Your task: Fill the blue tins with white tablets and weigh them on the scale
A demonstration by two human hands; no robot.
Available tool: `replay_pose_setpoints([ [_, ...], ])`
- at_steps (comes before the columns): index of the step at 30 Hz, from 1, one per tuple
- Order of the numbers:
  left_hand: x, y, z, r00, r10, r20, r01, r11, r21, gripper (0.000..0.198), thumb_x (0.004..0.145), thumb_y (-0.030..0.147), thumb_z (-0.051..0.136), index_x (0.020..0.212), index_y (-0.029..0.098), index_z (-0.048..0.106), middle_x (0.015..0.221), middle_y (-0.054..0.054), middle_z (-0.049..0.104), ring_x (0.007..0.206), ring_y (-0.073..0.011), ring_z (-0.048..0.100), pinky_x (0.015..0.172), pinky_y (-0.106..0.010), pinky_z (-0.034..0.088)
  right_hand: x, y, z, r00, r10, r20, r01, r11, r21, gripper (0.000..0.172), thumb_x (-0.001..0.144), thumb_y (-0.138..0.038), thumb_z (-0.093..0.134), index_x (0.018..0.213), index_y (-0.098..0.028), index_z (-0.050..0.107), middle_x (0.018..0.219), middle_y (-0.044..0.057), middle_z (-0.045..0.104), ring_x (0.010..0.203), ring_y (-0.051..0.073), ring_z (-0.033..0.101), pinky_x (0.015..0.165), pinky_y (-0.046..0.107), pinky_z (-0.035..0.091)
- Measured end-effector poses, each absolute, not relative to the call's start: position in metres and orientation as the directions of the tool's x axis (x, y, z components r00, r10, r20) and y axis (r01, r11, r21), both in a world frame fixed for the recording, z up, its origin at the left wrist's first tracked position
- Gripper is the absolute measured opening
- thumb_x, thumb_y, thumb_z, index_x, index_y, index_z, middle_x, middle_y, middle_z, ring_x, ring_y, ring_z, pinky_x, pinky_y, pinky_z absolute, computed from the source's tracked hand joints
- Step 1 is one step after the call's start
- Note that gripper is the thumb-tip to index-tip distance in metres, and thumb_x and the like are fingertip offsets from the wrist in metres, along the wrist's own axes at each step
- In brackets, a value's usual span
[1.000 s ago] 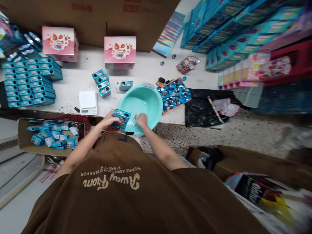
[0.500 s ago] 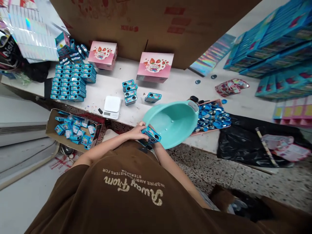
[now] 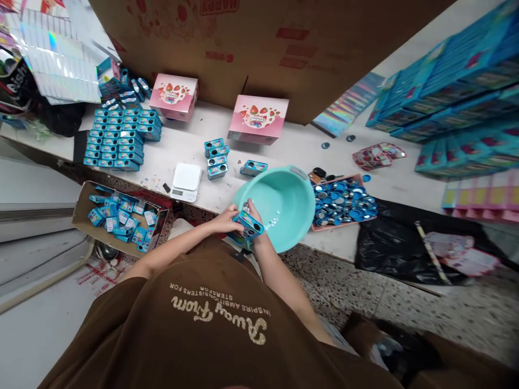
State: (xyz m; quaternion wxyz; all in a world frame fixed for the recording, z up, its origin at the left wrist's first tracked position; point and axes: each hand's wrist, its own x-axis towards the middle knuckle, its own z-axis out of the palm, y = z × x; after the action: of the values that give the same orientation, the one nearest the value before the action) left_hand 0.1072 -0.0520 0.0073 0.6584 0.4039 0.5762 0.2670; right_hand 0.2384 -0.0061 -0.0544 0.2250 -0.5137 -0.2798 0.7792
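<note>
My left hand (image 3: pixel 226 220) is closed around a small blue tin (image 3: pixel 248 227) with a dark round opening, low over the near edge of the table. Close behind the tin is my right hand (image 3: pixel 255 214), partly hidden by it. Small white pellets (image 3: pixel 246 207) show at the right hand's fingers, which look curled around them. Just beyond both hands stands a turquoise basin (image 3: pixel 302 202), with more white pellets on its bottom.
A white scale (image 3: pixel 186 178) and several blue tins (image 3: pixel 217 162) stand on the table. A carton of blue packs (image 3: pixel 97 235) is lower left. Right of the basin lies a tray of blue lids (image 3: pixel 344 202). Pink boxes (image 3: pixel 259 116) stand before a large cardboard box (image 3: pixel 243 48).
The basin has shifted left and looks turned. More white pellets show in it. My right hand's fingers have come up beside the tin, with pellets at them. My left hand keeps the tin.
</note>
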Motion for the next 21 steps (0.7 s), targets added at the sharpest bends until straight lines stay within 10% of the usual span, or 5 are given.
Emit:
replay_pose_setpoints([
  [7, 0.078, -0.044, -0.019, 0.031, 0.834, -0.551, 0.165, 0.540, 0.825, 0.021, 0.049, 0.016, 0.075, 0.069, 0.018, 0.068, 0.103, -0.004, 0.055, 0.097, -0.0199, 0.055, 0.094, -0.034, 0.049, 0.260, 0.004, -0.045, -0.314, 0.651, -0.691, -0.574, -0.710, -0.408, 0.036, 0.088, -0.045, 0.061, 0.065, -0.025, 0.042, 0.047, -0.013, 0.032, 0.035, 0.008, 0.017, 0.036, 0.023, 0.021],
  [15, 0.052, -0.035, -0.019, -0.002, 0.843, -0.538, 0.270, 0.519, 0.811, 0.032, 0.048, 0.017, 0.074, 0.079, 0.017, 0.067, 0.114, -0.010, 0.062, 0.112, -0.0293, 0.057, 0.103, -0.044, 0.045, 0.271, 0.005, -0.029, -0.363, 0.626, -0.691, -0.682, -0.684, -0.261, 0.022, 0.094, -0.029, 0.049, 0.073, -0.021, 0.052, 0.057, -0.009, 0.050, 0.036, 0.006, 0.020, 0.035, 0.020, 0.022],
  [21, 0.049, -0.034, 0.021, 0.066, 0.973, -0.222, 0.392, 0.179, 0.902, 0.039, 0.056, 0.021, 0.076, 0.095, 0.019, 0.068, 0.120, -0.010, 0.059, 0.119, -0.0281, 0.057, 0.108, -0.042, 0.044, 0.274, 0.012, -0.001, -0.377, 0.632, -0.678, -0.733, -0.650, -0.198, 0.030, 0.097, -0.028, 0.042, 0.071, -0.019, 0.052, 0.059, -0.006, 0.054, 0.036, 0.005, 0.021, 0.033, 0.018, 0.021],
])
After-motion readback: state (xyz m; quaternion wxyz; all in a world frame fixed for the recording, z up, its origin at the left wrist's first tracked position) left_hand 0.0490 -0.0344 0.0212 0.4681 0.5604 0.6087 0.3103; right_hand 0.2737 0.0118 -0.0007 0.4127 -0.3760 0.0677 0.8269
